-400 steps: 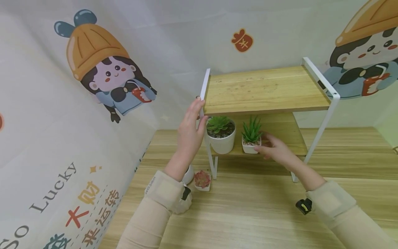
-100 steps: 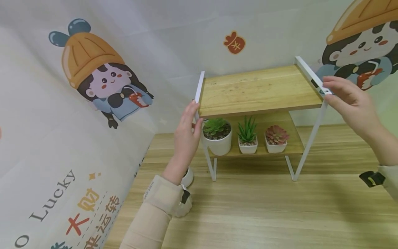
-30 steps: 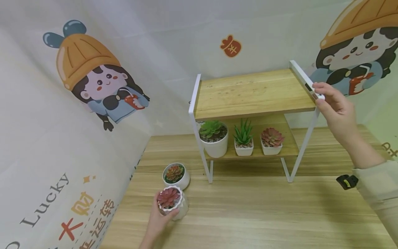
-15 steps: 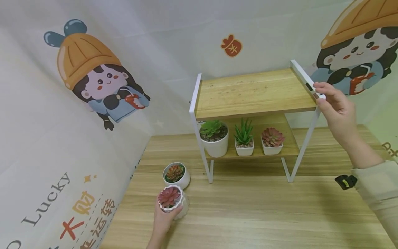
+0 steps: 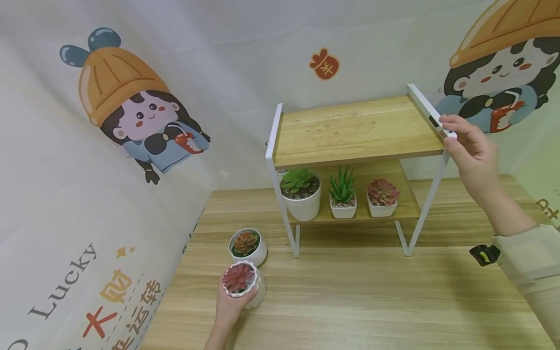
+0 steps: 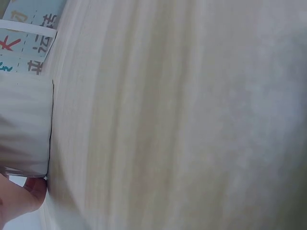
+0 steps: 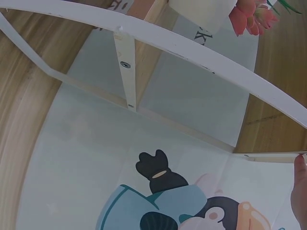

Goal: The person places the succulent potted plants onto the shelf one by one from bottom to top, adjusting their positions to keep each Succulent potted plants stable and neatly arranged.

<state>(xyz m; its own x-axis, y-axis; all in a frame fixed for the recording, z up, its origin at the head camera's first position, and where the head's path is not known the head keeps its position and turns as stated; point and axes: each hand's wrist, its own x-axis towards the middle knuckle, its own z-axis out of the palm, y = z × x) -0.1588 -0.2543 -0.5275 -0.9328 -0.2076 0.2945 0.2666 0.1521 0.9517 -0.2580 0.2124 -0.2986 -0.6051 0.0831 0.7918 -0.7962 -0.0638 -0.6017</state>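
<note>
My left hand (image 5: 228,306) grips a white scalloped pot (image 5: 258,294) with a dark red succulent (image 5: 237,278), at the table's left in the head view. In the left wrist view the pot's pale wall (image 6: 24,124) stands at the left edge, with part of the hand (image 6: 21,199) against it. Close behind is a round white pot (image 5: 253,257) with an orange-green succulent. My right hand (image 5: 477,160) pinches the front right corner of the shelf's white metal frame (image 5: 422,104); in the right wrist view one finger (image 7: 301,184) touches the frame.
A two-tier wooden shelf (image 5: 350,131) stands against the printed wall cloth (image 5: 245,73). Its lower board bears a large potted green succulent (image 5: 304,204), a small aloe-like plant (image 5: 342,189) and a pink-red succulent (image 5: 382,193). The wooden table (image 5: 341,296) extends in front.
The small red succulent went from the table to the lower board, right of the aloe-like plant. My left hand left the frame for the scalloped pot; my right hand moved to the frame.
</note>
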